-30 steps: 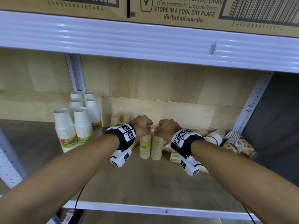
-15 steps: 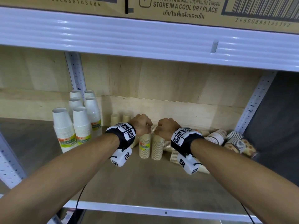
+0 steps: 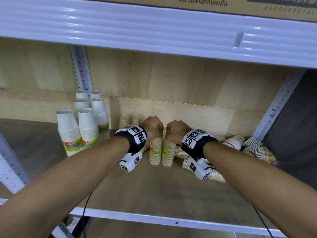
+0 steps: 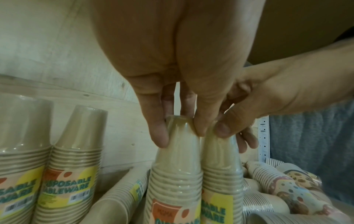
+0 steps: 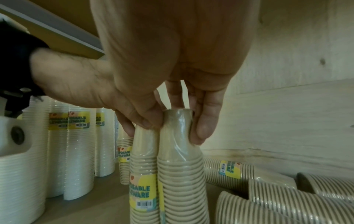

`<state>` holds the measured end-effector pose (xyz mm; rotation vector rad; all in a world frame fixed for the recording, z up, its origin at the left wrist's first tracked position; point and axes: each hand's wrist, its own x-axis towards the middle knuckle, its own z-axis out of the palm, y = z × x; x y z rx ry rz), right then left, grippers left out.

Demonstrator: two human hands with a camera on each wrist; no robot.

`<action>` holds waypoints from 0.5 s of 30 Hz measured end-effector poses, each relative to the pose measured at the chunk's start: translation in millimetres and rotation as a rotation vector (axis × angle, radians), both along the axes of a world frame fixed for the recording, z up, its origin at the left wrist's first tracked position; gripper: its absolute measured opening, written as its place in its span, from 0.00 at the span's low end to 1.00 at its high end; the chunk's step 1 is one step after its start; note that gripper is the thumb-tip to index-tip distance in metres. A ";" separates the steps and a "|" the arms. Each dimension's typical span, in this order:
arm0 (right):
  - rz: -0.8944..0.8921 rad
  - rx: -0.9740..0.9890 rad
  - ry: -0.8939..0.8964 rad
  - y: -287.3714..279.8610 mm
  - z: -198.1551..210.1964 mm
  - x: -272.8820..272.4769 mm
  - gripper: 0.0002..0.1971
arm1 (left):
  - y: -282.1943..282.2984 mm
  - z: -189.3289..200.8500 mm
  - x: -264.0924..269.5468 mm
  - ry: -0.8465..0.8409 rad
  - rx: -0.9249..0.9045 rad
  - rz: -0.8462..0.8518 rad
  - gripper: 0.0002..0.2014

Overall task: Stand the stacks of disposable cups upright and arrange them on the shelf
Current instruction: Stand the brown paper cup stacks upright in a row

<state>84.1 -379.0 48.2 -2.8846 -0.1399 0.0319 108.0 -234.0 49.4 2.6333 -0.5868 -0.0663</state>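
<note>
Fingertips of your left hand [image 3: 153,128] pinch the top of one upright tan cup stack [image 3: 155,152]; your right hand [image 3: 175,133] pinches its touching neighbour [image 3: 169,154], mid-shelf [image 3: 154,189] near the back edge.

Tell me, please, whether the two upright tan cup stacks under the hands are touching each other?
Touching: the right wrist view shows the left tan stack pressed against the right tan stack, no gap visible.

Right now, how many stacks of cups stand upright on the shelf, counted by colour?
White stacks: 6
Tan stacks: 4, one gripped at the top by the left hand and one by the right hand
Total: 10
</note>
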 end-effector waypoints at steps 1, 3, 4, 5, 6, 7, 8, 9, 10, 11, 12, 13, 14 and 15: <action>-0.005 -0.001 -0.002 0.2 0.3 -0.4 0.13 | -0.5 0.5 0.1 0.000 0.002 -0.001 0.15; -0.043 0.010 -0.005 -0.4 -0.6 -0.4 0.15 | -1.0 1.9 -0.1 0.000 0.009 0.002 0.15; -0.073 0.009 -0.011 -0.9 -1.9 0.0 0.14 | -0.9 2.3 0.3 0.000 0.009 0.006 0.15; -0.102 0.007 -0.016 -1.3 -3.0 0.8 0.14 | -0.9 2.3 1.0 0.002 0.008 0.010 0.15; -0.119 0.010 -0.015 -1.3 -3.3 1.3 0.13 | -1.0 2.4 1.4 0.005 0.006 0.013 0.15; -0.123 0.020 -0.011 -1.1 -3.2 1.6 0.12 | -1.4 2.4 1.7 0.008 0.004 0.016 0.16; -0.112 0.029 -0.004 -0.4 -1.9 1.3 0.10 | -1.9 2.5 1.8 0.011 0.002 0.017 0.16; -0.093 0.033 0.008 0.4 -0.1 0.5 0.09 | -2.5 2.6 2.0 0.014 0.002 0.018 0.16; -0.070 0.029 0.022 1.4 1.8 0.1 0.07 | -3.2 2.5 1.9 0.015 0.005 0.018 0.15; -0.043 0.021 0.033 1.9 3.4 -0.2 0.06 | -3.8 2.4 1.9 0.015 0.008 0.017 0.15; -0.020 0.014 0.038 2.4 4.5 -0.1 0.06 | -4.2 2.6 1.5 0.014 0.011 0.016 0.15; -0.009 0.010 0.039 2.5 4.6 0.1 0.07 | -4.5 2.9 1.3 0.014 0.014 0.017 0.15; -0.006 0.011 0.035 2.6 4.2 0.2 0.07 | -4.6 3.2 1.3 0.016 0.016 0.018 0.14; -0.010 0.018 0.030 2.5 3.8 0.1 0.08 | -4.8 3.4 1.8 0.020 0.015 0.020 0.14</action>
